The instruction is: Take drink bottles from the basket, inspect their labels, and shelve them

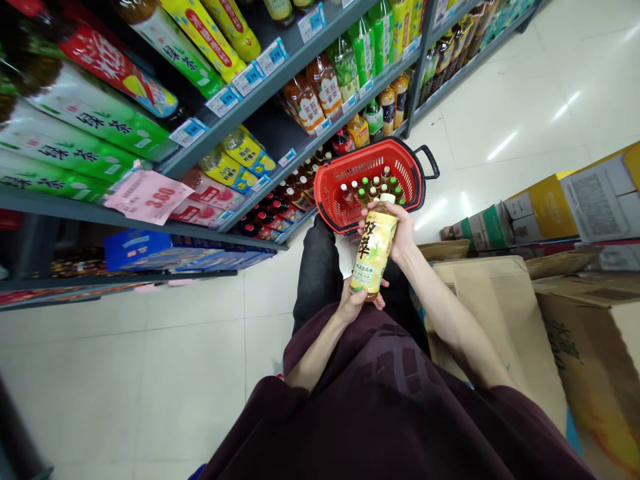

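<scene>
A tea bottle (374,250) with a yellow label and a pale cap is held in front of my lap, tilted, its cap end pointing away from me. My left hand (353,301) grips it around the base. Near the cap, my right hand (401,233) is closed around the upper part, fingers partly hidden behind it. Just beyond the bottle, on the floor, sits a red shopping basket (345,170) with a black rim and handle. Inside it stand several bottles (373,190) with green, white and dark caps.
Drink shelves (295,57) run along the left, with bottles and price tags. A pink price sign (148,195) sticks out from one shelf. Cardboard boxes (493,307) stand close on my right. Pale floor tiles (200,373) lie to the left and ahead.
</scene>
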The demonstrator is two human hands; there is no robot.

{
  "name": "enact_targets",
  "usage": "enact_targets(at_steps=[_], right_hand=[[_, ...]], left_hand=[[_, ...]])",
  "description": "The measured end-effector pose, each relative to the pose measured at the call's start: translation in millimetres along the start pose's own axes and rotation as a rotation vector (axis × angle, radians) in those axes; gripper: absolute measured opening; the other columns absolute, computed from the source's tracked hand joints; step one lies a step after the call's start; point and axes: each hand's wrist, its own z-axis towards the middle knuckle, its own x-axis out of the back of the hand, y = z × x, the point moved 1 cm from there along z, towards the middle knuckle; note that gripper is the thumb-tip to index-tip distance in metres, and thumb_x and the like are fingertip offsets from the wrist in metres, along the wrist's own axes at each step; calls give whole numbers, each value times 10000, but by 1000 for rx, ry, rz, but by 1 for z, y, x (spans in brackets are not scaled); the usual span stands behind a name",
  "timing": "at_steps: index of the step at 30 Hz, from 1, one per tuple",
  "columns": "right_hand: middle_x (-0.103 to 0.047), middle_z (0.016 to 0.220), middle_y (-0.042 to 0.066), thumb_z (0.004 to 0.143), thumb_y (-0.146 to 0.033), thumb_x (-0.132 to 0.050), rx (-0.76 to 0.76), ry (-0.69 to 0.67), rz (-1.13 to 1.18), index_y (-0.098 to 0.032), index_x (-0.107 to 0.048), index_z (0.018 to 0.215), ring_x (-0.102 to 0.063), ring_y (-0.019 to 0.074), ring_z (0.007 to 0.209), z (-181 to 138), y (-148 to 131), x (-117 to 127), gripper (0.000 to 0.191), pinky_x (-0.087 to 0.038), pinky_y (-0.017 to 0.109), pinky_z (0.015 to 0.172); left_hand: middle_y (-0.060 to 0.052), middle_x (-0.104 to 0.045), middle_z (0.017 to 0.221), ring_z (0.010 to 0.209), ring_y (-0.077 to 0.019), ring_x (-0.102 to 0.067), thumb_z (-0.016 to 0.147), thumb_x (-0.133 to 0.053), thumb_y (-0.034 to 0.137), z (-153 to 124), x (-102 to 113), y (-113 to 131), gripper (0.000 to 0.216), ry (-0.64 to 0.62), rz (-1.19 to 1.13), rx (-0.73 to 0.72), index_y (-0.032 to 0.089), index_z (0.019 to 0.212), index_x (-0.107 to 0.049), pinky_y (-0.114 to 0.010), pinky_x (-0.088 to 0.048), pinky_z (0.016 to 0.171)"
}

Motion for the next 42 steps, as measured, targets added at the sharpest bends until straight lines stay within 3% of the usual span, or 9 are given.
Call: enact_targets(at_steps=[5, 7, 11, 14, 19, 28, 35, 42], right_hand=[[-730, 795, 40, 813, -386, -625, 10, -12, 20, -175, -641, 853, -687, 182, 677, -1, 0, 2, 216, -618, 320, 668], [-732, 807, 41, 800, -372, -627, 26, -18, 26, -175, -637, 833, -688, 183, 682, -1, 0, 3, 200, -621, 331, 680], [-726, 804, 36, 763, -326, -652, 37, -21, 12, -181, -625, 799, -691, 188, 687, -1, 3, 3, 151, -621, 351, 703], [-723, 792, 39, 732, -302, -682, 25, -42, -11, -177, -634, 786, -684, 194, 670, 0, 6, 2, 145, -614, 351, 674], [-706, 771, 34, 724, -292, -682, 17, -11, -18, -180, -626, 777, -679, 196, 668, 1, 9, 2, 136, -593, 327, 625], [-675, 711, 18, 681, -259, -651, 40, 80, 18, -184, -595, 734, -659, 179, 610, 2, 5, 1, 108, -578, 319, 616], [-648, 673, 9, 638, -257, -642, 77, -33, -6, -185, -590, 703, -634, 174, 583, -2, 5, 1, 109, -556, 311, 587], [-740, 844, 24, 720, -276, -672, 32, 62, 19, -185, -633, 821, -700, 190, 714, 3, 3, -1, 142, -605, 328, 685]], left_hand=[[-71, -718, 737, 303, -117, -511, 656, -649, 768, -7, -9, -1, 953, -91, -300, 131, 92, 1325, -604, -221, -336, 284], [-30, -671, 655, 251, -74, -408, 683, -606, 791, -10, -11, -2, 961, -107, -479, 177, 70, 1318, -616, -208, -262, 256], [85, -487, 474, 223, -16, -173, 812, -537, 767, -15, -15, -7, 822, 6, -830, 260, 77, 1240, -661, -186, -213, 244], [140, -351, 404, 222, -19, -85, 865, -584, 674, -15, -18, -9, 678, 136, -935, 282, 133, 1269, -639, -175, -175, 230], [159, -289, 393, 229, -10, -34, 863, -638, 629, -14, -20, -7, 590, 218, -959, 302, 163, 1225, -643, -166, -119, 226], [141, -319, 405, 261, -20, -67, 831, -590, 733, -9, -22, -5, 669, 140, -980, 355, 120, 1082, -678, -173, -154, 256], [122, -286, 414, 335, -44, -144, 808, -563, 760, -10, -21, -9, 751, 108, -975, 348, 63, 1048, -703, -174, -220, 340], [112, -272, 436, 376, -62, -143, 798, -531, 783, -5, -9, 13, 793, 79, -784, 323, 67, 1092, -705, -201, -184, 396]])
